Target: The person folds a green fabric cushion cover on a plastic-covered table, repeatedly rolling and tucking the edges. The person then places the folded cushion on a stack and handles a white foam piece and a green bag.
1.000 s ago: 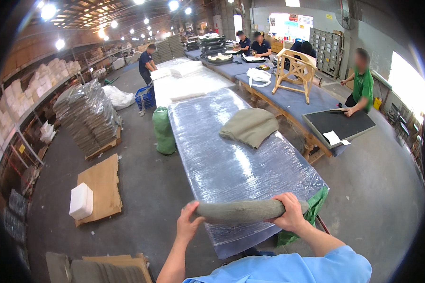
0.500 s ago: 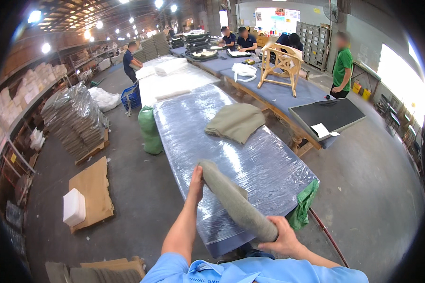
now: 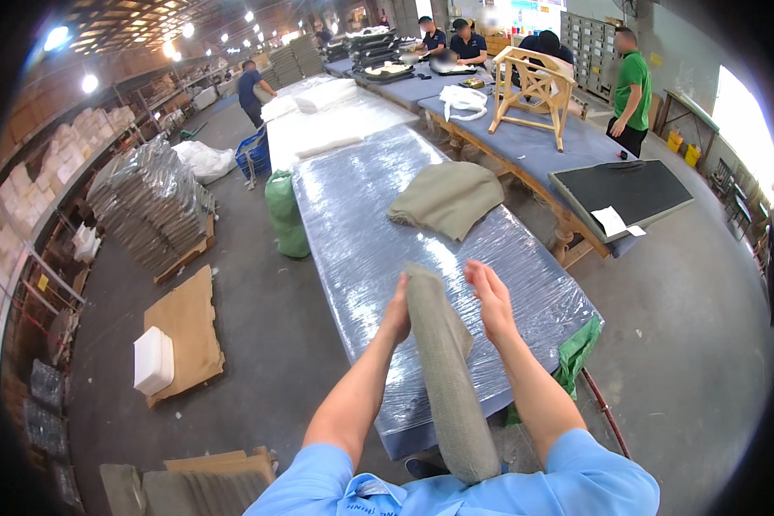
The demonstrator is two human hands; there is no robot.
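A grey-green fabric-covered cushion (image 3: 445,378) is held on edge in front of me, its near end close to my shirt and its far end over the film-covered table (image 3: 361,224). My left hand (image 3: 396,311) is against the left side of the far end and holds it, its fingers partly hidden. My right hand (image 3: 492,301) is off the cushion, just to the right of its far end, with the fingers stretched out and nothing in them. Further up the table lies a folded piece of grey-green fabric (image 3: 447,199).
A blue-topped table (image 3: 525,163) on the right bears a wooden chair frame (image 3: 533,99) and a black panel (image 3: 623,196). Left on the floor are a wrapped stack (image 3: 150,202), a green sack (image 3: 285,215) and cardboard (image 3: 193,327). A person in green (image 3: 632,90) stands at the right.
My right hand has let go of the cushion's near end and moved forward beside its far end. The cushion has swung from slanting to pointing nearly straight away from me.
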